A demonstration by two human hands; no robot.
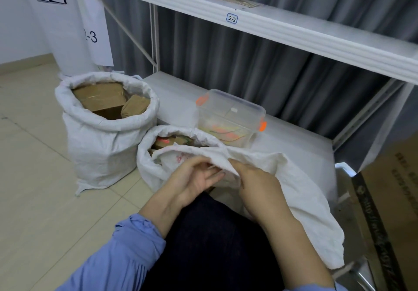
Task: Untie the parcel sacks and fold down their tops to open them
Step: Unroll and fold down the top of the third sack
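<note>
Two white woven sacks stand on the floor. The far sack is upright with its top rolled down, and brown parcels show inside. The near sack stands just in front of my knees, its mouth partly open over parcels with orange labels. Its loose top fabric stretches to the right over my lap. My left hand holds the sack's rim with curled fingers, palm up. My right hand pinches a fold of the same rim right beside it.
A white metal rack stands behind the sacks, its low shelf carrying a clear plastic box with orange clips. The upper shelf bears a 2-2 tag. A brown carton stands at the right. Beige floor tiles spread to the left.
</note>
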